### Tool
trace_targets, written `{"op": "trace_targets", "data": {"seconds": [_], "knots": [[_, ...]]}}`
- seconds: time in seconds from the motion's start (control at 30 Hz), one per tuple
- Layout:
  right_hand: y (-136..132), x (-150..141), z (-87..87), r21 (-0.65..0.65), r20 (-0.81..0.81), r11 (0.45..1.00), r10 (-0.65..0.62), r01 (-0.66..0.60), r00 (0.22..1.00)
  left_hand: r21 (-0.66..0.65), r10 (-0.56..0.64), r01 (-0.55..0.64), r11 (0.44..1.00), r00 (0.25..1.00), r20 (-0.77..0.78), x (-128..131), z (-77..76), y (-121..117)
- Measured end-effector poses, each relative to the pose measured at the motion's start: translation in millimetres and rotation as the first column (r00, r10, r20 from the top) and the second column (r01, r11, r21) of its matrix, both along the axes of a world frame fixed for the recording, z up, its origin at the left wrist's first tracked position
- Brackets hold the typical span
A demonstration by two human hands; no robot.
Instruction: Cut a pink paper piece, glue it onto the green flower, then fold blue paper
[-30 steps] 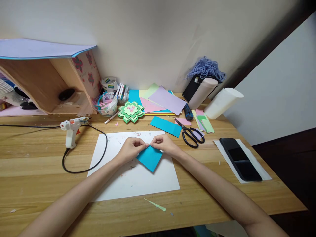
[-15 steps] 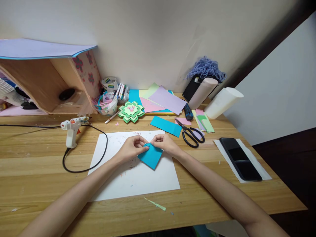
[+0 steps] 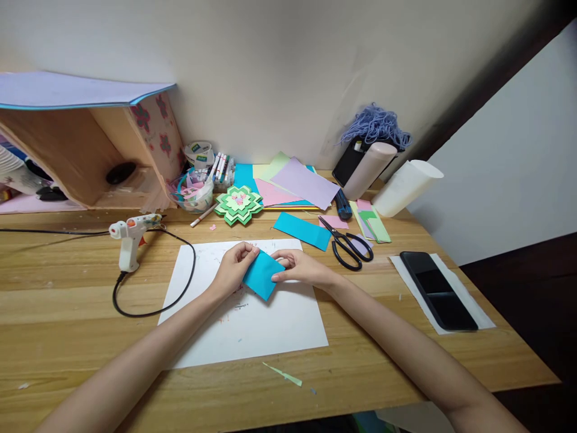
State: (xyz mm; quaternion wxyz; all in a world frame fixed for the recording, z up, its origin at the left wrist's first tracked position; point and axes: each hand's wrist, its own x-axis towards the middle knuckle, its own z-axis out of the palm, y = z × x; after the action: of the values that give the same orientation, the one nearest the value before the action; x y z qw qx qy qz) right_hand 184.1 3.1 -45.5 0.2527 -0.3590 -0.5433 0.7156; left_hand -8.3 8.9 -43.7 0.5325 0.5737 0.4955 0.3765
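Note:
A small square of blue paper (image 3: 264,278) is held up over a white sheet (image 3: 252,337), one corner pointing down toward me. My left hand (image 3: 235,264) pinches its upper left edge between thumb and fingers. At the right corner, my right hand (image 3: 301,267) grips it with the thumb in front and the fingers behind, partly hidden by the paper. A longer blue paper strip (image 3: 303,231) lies on the table beyond my right hand, with black-handled scissors (image 3: 349,245) to its right.
A glue gun (image 3: 131,240) and its looping cord stand left of the sheet. Behind are a layered green paper flower (image 3: 238,205), coloured papers (image 3: 306,183) and a tub of scraps (image 3: 193,191). A phone (image 3: 437,291) lies on the right; a pale green sliver (image 3: 283,374) lies in front.
The blue paper has shifted slightly left and up and turned a little. My right hand has moved from its top corner to its right corner; my left hand has shifted left.

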Motion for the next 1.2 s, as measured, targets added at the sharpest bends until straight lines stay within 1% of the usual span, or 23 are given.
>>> {"op": "trace_targets", "data": {"seconds": [0.07, 0.13, 0.23, 0.3, 0.37, 0.47, 0.53, 0.63, 0.7, 0.8, 0.87, 0.9, 1.0, 1.1, 1.17, 1.2], "knots": [[-0.7, -1.1, -0.9, 0.008, 0.016, 0.997, -0.072, 0.072, 0.997, 0.0, -0.017, 0.017, 1.0, 1.0, 0.001, -0.8, 0.0, 0.8], [-0.8, -1.7, -1.7, 0.026, 0.03, 0.985, -0.171, 0.17, 0.985, 0.021, -0.049, 0.048, 0.999, 0.998, 0.033, -1.5, 0.6, 1.0], [-0.1, -2.0, -3.9, 0.03, 0.004, 0.944, -0.33, 0.33, 0.944, 0.083, -0.132, 0.126, 0.989, 0.988, 0.078, -1.8, 3.7, -0.3], [0.6, -2.3, -6.7, 0.008, -0.027, 0.906, -0.422, 0.422, 0.906, 0.118, -0.186, 0.18, 0.977, 0.981, 0.047, -1.4, 7.0, -1.8], [1.1, -3.1, -9.9, -0.009, -0.039, 0.869, -0.494, 0.494, 0.869, 0.149, -0.231, 0.231, 0.961, 0.973, -0.018, -0.8, 9.9, -3.5], [0.8, -4.7, -12.3, 0.007, -0.046, 0.828, -0.56, 0.561, 0.827, 0.18, -0.251, 0.261, 0.948, 0.965, -0.074, 0.0, 11.5, -5.3], [-0.4, -5.8, -11.7, 0.032, -0.041, 0.815, -0.577, 0.579, 0.815, 0.173, -0.236, 0.245, 0.954, 0.969, -0.071, 0.2, 10.1, -5.9], [-2.2, -6.2, -9.8, 0.05, -0.041, 0.817, -0.572, 0.574, 0.819, 0.113, -0.215, 0.218, 0.969, 0.976, -0.043, -0.1, 6.3, -6.1], [-2.6, -5.5, -9.4, 0.059, -0.069, 0.829, -0.553, 0.556, 0.831, 0.087, -0.213, 0.215, 0.973, 0.977, -0.03, -0.7, 4.5, -5.8], [-2.2, -3.9, -10.5, 0.059, -0.104, 0.867, -0.488, 0.495, 0.867, 0.097, -0.191, 0.192, 0.976, 0.981, -0.027, -1.8, 3.1, -4.5], [-2.1, -3.1, -11.4, 0.064, -0.093, 0.884, -0.458, 0.464, 0.884, 0.07, -0.173, 0.17, 0.983, 0.985, 0.028, -2.4, 1.9, -2.7], [-2.1, -2.9, -11.6, 0.082, -0.081, 0.881, -0.46, 0.466, 0.884, 0.044, -0.162, 0.159, 0.986, 0.984, 0.077, -2.8, 1.0, -1.6], [-2.3, -2.5, -11.7, 0.184, -0.055, 0.85, -0.492, 0.493, 0.869, -0.012, -0.087, 0.091, 0.996, 0.976, 0.202, -4.4, -2.4, 2.1], [-1.3, -1.3, -12.1, 0.296, -0.055, 0.789, -0.548, 0.538, 0.835, -0.015, 0.048, -0.045, 0.999, 0.972, 0.228, -6.3, -4.4, 5.0], [0.1, -0.1, -13.2, 0.332, -0.039, 0.767, -0.57, 0.549, 0.821, -0.02, 0.13, -0.129, 0.991, 0.96, 0.247, -7.4, -4.2, 6.0], [0.8, 0.5, -14.0, 0.337, -0.016, 0.767, -0.575, 0.546, 0.818, -0.025, 0.162, -0.161, 0.987, 0.952, 0.259, -7.8, -3.7, 6.2]]}}
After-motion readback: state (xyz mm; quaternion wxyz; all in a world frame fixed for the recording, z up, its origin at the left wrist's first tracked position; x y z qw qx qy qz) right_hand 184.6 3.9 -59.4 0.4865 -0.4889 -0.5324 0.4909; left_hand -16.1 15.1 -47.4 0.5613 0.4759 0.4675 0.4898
